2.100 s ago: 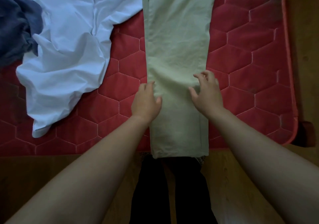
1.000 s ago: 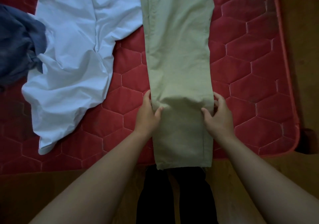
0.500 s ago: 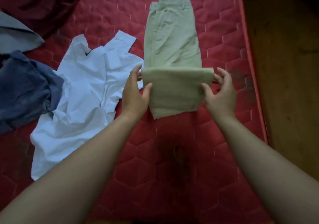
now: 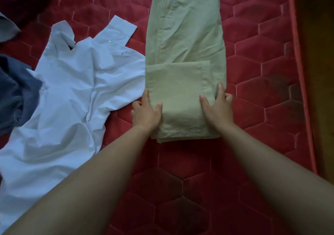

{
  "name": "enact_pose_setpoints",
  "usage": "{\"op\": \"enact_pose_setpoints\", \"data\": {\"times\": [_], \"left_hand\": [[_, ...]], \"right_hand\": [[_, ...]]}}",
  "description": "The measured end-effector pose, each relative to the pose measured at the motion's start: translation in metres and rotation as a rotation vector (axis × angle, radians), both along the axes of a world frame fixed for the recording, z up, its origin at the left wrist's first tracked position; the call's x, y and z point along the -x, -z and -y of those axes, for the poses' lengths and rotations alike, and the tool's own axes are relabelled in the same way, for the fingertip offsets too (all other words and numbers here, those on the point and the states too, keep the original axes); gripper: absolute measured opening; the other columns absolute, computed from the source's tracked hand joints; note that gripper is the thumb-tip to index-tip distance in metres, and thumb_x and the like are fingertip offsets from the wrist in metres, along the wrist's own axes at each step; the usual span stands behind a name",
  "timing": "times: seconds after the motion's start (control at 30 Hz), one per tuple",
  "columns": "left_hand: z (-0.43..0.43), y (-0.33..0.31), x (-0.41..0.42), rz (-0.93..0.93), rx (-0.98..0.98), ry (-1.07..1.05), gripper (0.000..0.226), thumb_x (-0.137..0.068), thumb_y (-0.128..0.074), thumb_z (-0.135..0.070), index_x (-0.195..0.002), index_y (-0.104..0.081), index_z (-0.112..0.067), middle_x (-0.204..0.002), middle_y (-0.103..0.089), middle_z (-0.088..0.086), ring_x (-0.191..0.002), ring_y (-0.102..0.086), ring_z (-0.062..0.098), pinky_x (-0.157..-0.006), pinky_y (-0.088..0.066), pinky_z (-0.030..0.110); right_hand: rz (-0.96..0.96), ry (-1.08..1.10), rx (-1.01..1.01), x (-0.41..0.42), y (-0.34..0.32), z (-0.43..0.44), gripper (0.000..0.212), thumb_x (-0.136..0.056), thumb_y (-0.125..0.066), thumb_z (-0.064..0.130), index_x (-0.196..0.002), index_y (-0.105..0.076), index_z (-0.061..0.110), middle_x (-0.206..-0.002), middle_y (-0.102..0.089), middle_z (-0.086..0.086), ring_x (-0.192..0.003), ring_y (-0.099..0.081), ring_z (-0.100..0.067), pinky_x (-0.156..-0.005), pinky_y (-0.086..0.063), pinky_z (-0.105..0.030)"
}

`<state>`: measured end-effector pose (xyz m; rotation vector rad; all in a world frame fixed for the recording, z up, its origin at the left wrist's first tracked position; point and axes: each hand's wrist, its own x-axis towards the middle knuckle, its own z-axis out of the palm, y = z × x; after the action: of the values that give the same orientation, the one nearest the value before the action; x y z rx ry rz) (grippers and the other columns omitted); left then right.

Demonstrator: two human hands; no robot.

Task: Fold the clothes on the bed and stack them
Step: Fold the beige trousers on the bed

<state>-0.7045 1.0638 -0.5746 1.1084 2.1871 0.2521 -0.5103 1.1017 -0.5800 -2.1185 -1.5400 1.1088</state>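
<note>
Khaki trousers (image 4: 186,35) lie flat on the red bed (image 4: 262,90), running from centre to 12 o'clock. They are woven cloth in a long rectangle, with the leg end doubled over the thigh part and the hem seam showing. Left hand (image 4: 146,111): grip clenched on the fold's 9 o'clock edge, thumb on top. Right hand (image 4: 217,108): same on the 3 o'clock edge. The bed cover is quilted in stitched hexagons. A crumpled smooth white shirt (image 4: 68,93) at 9 o'clock touches the trousers, one cuff button visible. Blue garment (image 4: 14,93) at far 9, wood floor (image 4: 318,72) at 3.
</note>
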Motion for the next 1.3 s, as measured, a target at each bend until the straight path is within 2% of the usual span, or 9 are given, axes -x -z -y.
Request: {"op": "enact_pose_setpoints", "data": {"times": [0.1, 0.23, 0.53, 0.67, 0.8, 1.0, 1.13, 1.2, 1.3], "left_hand": [[-0.002, 0.002, 0.003, 0.116, -0.068, -0.011, 0.068, -0.090, -0.054, -0.033, -0.145, -0.016, -0.022, -0.130, -0.047, 0.022, -0.116, -0.048, 0.040, -0.098, -0.038, 0.041], [0.025, -0.002, 0.000, 0.163, -0.077, 0.018, 0.067, -0.088, -0.057, -0.027, -0.144, -0.019, -0.020, -0.127, -0.052, 0.018, -0.112, -0.053, 0.036, -0.093, -0.042, 0.042], [0.172, -0.025, -0.014, 0.291, 0.058, 0.151, 0.075, -0.085, -0.061, -0.018, -0.145, -0.017, -0.020, -0.136, -0.048, 0.008, -0.121, -0.049, 0.024, -0.094, -0.036, 0.026], [0.195, -0.027, -0.011, 0.194, 0.058, 0.143, 0.063, -0.088, -0.059, -0.022, -0.143, -0.028, -0.018, -0.134, -0.040, 0.009, -0.119, -0.044, 0.022, -0.097, -0.033, 0.025], [0.173, -0.025, -0.012, 0.123, -0.003, 0.065, 0.048, -0.089, -0.057, -0.022, -0.134, -0.044, -0.009, -0.127, -0.043, 0.011, -0.114, -0.047, 0.024, -0.097, -0.037, 0.031], [0.160, -0.021, -0.019, 0.154, -0.043, -0.067, 0.035, -0.089, -0.058, -0.021, -0.122, -0.052, -0.009, -0.121, -0.049, 0.009, -0.110, -0.050, 0.022, -0.098, -0.041, 0.036], [0.157, -0.020, -0.020, 0.142, -0.105, -0.110, 0.024, -0.090, -0.058, -0.023, -0.108, -0.058, -0.007, -0.111, -0.052, 0.006, -0.096, -0.051, 0.016, -0.084, -0.042, 0.026], [0.152, -0.022, -0.020, 0.180, -0.125, -0.139, 0.017, -0.090, -0.057, -0.025, -0.101, -0.057, -0.012, -0.101, -0.056, 0.000, -0.087, -0.053, 0.012, -0.073, -0.039, 0.020], [0.147, -0.026, -0.020, 0.254, -0.135, -0.161, 0.010, -0.092, -0.054, -0.028, -0.095, -0.052, -0.019, -0.082, -0.058, -0.012, -0.073, -0.055, 0.001, -0.058, -0.038, 0.009]], "right_hand": [[-0.021, 0.031, -0.046, 0.008, 0.007, 0.006, 0.066, -0.092, -0.051, 0.035, -0.148, -0.019, 0.021, -0.138, -0.042, -0.019, -0.122, -0.045, -0.034, -0.094, -0.036, -0.033], [-0.042, 0.082, -0.073, 0.005, 0.010, 0.041, 0.061, -0.091, -0.055, 0.030, -0.144, -0.026, 0.023, -0.133, -0.051, -0.014, -0.118, -0.050, -0.031, -0.086, -0.036, -0.028], [0.027, 0.044, 0.070, -0.029, -0.013, 0.186, 0.062, -0.090, -0.058, 0.028, -0.144, -0.030, 0.020, -0.137, -0.048, -0.012, -0.123, -0.047, -0.028, -0.094, -0.036, -0.029], [0.150, 0.025, 0.084, -0.032, -0.021, 0.218, 0.061, -0.087, -0.062, 0.027, -0.142, -0.037, 0.020, -0.128, -0.043, -0.016, -0.113, -0.046, -0.028, -0.090, -0.035, -0.028], [0.325, 0.045, -0.036, -0.024, -0.024, 0.207, 0.049, -0.080, -0.070, 0.027, -0.123, -0.056, 0.010, -0.124, -0.038, -0.014, -0.111, -0.039, -0.027, -0.097, -0.034, -0.036], [0.074, 0.203, 0.042, -0.014, -0.024, 0.193, 0.040, -0.083, -0.067, 0.025, -0.117, -0.053, 0.012, -0.116, -0.058, -0.003, -0.107, -0.054, -0.020, -0.092, -0.045, -0.036], [-0.056, 0.281, 0.030, -0.009, -0.026, 0.174, 0.044, -0.083, -0.068, 0.025, -0.123, -0.052, 0.017, -0.104, -0.055, 0.014, -0.094, -0.050, -0.002, -0.078, -0.039, -0.012], [-0.090, 0.299, 0.012, -0.007, -0.027, 0.162, 0.042, -0.083, -0.068, 0.024, -0.122, -0.053, 0.016, -0.101, -0.052, 0.016, -0.094, -0.049, 0.000, -0.073, -0.035, -0.002], [-0.034, 0.253, -0.008, -0.007, -0.026, 0.146, 0.041, -0.083, -0.068, 0.024, -0.120, -0.054, 0.013, -0.113, -0.053, 0.005, -0.105, -0.049, -0.010, -0.089, -0.038, -0.018]]}}
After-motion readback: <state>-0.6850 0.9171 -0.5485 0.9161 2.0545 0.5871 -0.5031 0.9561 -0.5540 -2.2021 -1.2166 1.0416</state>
